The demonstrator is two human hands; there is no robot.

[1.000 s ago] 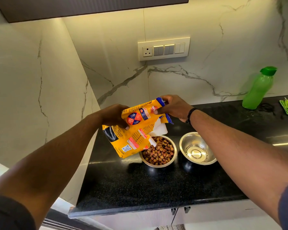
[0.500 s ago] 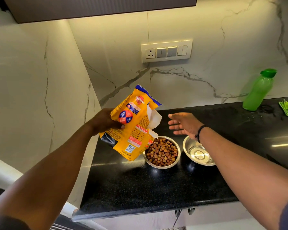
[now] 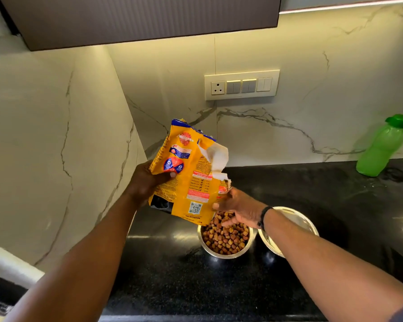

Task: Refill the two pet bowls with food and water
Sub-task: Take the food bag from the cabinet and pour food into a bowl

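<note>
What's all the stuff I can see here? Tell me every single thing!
food bag: one, yellow with blue trim, torn open at the top, held up above the counter
food bowl: one, shiny metal, full of brown kibble, on the counter
second bowl: one, shiny metal, right beside the food bowl, partly hidden by the arm
bottle: one, green with green cap, far right of the counter by the wall
counter: one, black speckled
switch panel: one, cream, on the marble wall
cabinet: one, dark, overhead
left hand: grips the bag's side
right hand: at the bag's lower corner, black wristband
</note>
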